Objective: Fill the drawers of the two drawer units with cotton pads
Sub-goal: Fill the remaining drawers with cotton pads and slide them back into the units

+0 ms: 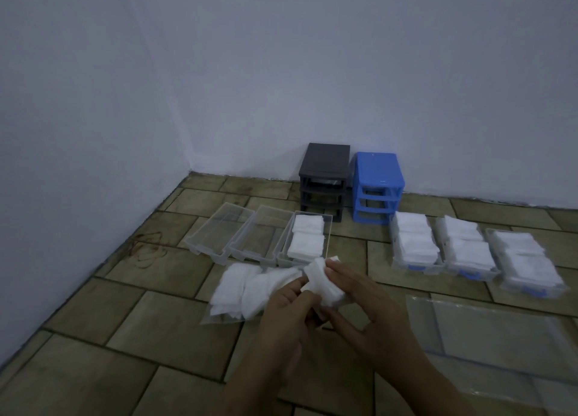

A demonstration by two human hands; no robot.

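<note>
— Both hands, left hand (289, 303) and right hand (364, 293), grip one stack of cotton pads (322, 286) above the tiled floor (131, 347).

— Next it should go into the part-filled drawer (305, 239); two clear drawers (247, 234) wait empty.

The tiled floor (93, 337) carries two drawer units (350, 184), six drawers (250, 237) beyond the held pads, and a bag (500, 331) to their right.
</note>
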